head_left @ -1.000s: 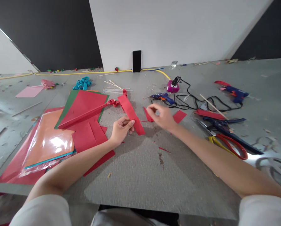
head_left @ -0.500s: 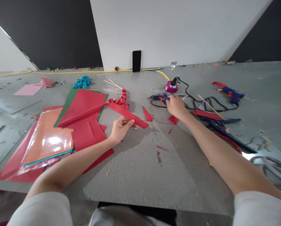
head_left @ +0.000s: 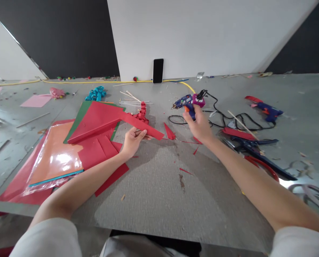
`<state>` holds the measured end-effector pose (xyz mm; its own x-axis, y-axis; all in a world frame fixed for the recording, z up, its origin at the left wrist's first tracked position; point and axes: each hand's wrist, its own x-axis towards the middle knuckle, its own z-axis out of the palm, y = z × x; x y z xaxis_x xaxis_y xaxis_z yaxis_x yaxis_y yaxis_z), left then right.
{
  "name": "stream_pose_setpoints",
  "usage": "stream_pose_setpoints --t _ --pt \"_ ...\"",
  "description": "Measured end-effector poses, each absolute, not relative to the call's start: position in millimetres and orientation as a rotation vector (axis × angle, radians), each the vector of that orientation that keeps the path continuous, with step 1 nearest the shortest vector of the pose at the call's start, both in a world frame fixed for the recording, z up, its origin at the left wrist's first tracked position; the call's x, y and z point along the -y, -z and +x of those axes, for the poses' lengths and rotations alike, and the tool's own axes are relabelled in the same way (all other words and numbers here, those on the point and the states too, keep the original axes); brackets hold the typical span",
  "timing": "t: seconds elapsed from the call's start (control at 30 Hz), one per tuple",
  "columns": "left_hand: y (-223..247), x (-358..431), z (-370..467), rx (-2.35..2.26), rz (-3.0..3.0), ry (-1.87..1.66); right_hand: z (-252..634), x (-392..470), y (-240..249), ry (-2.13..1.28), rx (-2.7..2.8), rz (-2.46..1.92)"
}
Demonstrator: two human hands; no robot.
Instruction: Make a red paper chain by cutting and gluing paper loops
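Pinched in my left hand is a red paper strip, slanting down to the right above the table. My right hand grips the handle of a blue glue gun with an orange trigger, raised off the table, its nozzle facing left. Behind the strip lies a red paper chain. A folded red paper scrap rests between my hands. Left of my left hand are red paper sheets on a green sheet.
A phone leans on the back wall. A purple power cube and black cord lie behind my right hand. A second glue gun, dark-handled pliers and wooden sticks are at the right. A teal paper bundle lies at the back left.
My right hand has lifted the glue gun from the table, and its body is now upright with the handle down. My left hand has shifted slightly left and up with the strip.
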<state>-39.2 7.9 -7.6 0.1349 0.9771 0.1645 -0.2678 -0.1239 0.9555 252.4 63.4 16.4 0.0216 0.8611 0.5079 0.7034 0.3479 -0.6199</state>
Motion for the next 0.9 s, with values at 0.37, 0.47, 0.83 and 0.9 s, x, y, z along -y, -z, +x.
stream_pose_setpoints --t 0.37,0.47,0.83,0.9 --pt "12 -5 -38 -0.79 1.238 -1.226 213 -32 -16 -0.252 1.807 -1.332" --pt "10 -4 -38 -0.779 1.246 -1.225 212 -31 -14 -0.24 1.824 -1.347" --pt "8 -2 -37 -0.776 1.277 -1.224 211 -28 -12 -0.241 1.846 -1.348" --pt "8 -2 -37 -0.769 1.283 -1.227 211 -29 -12 -0.232 1.843 -1.348"
